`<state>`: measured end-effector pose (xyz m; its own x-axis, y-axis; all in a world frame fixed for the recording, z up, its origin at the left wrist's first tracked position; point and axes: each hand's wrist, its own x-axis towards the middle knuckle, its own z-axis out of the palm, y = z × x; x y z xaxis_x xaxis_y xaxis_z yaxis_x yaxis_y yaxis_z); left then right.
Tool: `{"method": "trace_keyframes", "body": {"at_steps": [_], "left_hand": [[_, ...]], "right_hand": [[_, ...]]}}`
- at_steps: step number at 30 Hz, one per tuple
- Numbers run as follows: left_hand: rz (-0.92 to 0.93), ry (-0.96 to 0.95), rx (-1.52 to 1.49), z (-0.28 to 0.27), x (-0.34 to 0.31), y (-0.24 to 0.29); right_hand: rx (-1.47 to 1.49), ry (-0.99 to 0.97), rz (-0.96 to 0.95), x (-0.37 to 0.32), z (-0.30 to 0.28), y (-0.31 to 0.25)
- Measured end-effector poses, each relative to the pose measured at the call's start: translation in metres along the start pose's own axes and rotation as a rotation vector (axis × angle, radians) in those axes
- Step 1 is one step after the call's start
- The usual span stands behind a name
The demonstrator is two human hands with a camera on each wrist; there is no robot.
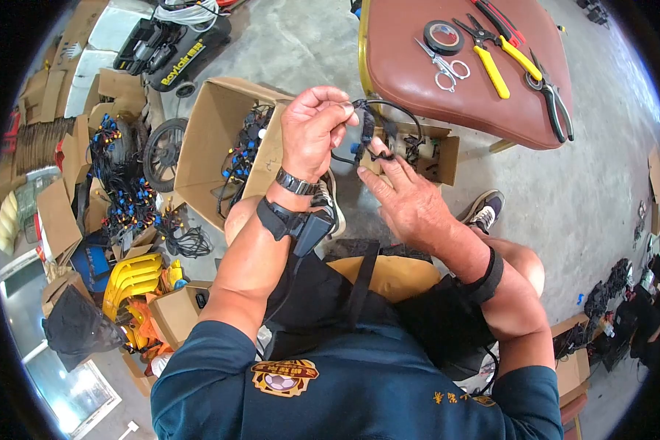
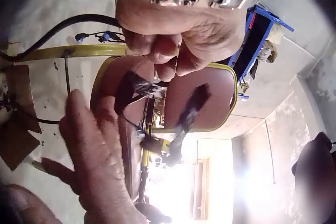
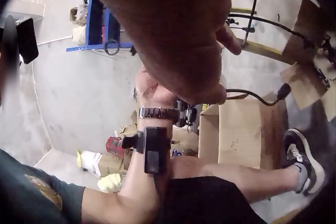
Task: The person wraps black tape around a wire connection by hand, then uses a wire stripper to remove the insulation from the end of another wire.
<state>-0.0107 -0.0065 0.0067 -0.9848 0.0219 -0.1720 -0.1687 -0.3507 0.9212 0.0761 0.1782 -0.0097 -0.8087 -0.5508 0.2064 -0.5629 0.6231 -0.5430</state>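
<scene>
L hand (image 1: 317,121) is pinching the black cable (image 1: 368,133) btwn thumb & fingers, its grip showing hardly any gap. R hand (image 1: 418,209) is keeping its fingers mostly straight & spread, fingertips lying against the cable's lower part w/o curling round it. Cable is hanging in mid-air in front of the person, looping out R, w/ a small box (image 1: 447,155) sitting on the floor below.

Brown padded seat (image 1: 400,84) is standing just beyond, carrying black tape roll (image 1: 455,45), scissors (image 1: 447,71), yellow-handled cutters (image 1: 484,50), dark-handled pliers (image 1: 552,95) & a red-black tool (image 1: 500,18).

Writing: air compressor (image 1: 180,62), far L, is showing yellow lettering, approx. "Baylair" + Chinese chars. Dark shirt (image 1: 345,400) is bearing a football crest on one side & gold chars on the other, too small to read. Big cardboard box (image 1: 199,147), L of the hands, is holding more cables w/ blue connectors.
</scene>
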Motion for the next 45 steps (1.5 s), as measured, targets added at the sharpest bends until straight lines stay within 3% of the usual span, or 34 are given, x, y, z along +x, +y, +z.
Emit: {"method": "trace_keyframes", "body": {"at_steps": [1,4,7,10,11,12,14,17,20,27,30,34,41,44,45], "left_hand": [[0.005,0.015,0.003,0.0,0.0,0.0],[-0.012,-0.055,-0.008,-0.005,0.001,0.002],[-0.003,-0.052,0.049,-0.001,-0.001,0.002],[0.028,-0.086,0.093,0.0,-0.004,0.0],[0.022,-0.098,0.105,0.0,-0.005,0.001],[0.013,-0.112,0.116,0.001,-0.007,0.002],[0.005,-0.142,0.119,0.004,-0.008,0.001],[-0.011,-0.164,0.116,0.005,-0.011,-0.002],[-0.012,-0.196,0.098,0.008,-0.014,-0.005],[-0.096,-0.285,0.052,0.013,-0.024,-0.006],[-0.082,-0.377,0.145,0.026,-0.037,-0.002],[-0.048,-0.378,0.11,0.019,-0.033,-0.008],[-0.08,-0.266,-0.087,-0.001,-0.017,-0.008],[-0.084,-0.251,-0.056,0.002,-0.014,-0.004],[-0.098,-0.264,-0.029,0.001,-0.014,-0.003]], "right_hand": [[0.022,0.006,-0.004,-0.003,0.0,-0.001],[-0.033,-0.332,0.075,-0.01,-0.001,-0.001],[0.433,-0.236,-0.052,-0.002,-0.013,0.01],[0.602,0.02,0.208,0.013,-0.035,0.011],[0.634,0.225,0.175,0.018,-0.029,0.019],[0.636,0.173,0.36,0.021,-0.04,0.017],[0.914,0.197,0.504,0.026,-0.025,0.027],[1.173,0.011,0.671,0.031,-0.03,0.029],[1.289,-0.04,0.623,0.029,-0.012,0.034],[1.32,0.036,0.656,0.031,0.013,0.034],[1.393,0.183,0.635,0.032,0.021,0.032],[1.247,0.009,0.679,0.03,0.018,0.039],[0.573,-0.11,0.385,0.017,0.021,0.038],[0.466,-0.139,0.251,0.013,0.014,0.03],[0.537,-0.044,0.171,0.015,0.007,0.028]]}}
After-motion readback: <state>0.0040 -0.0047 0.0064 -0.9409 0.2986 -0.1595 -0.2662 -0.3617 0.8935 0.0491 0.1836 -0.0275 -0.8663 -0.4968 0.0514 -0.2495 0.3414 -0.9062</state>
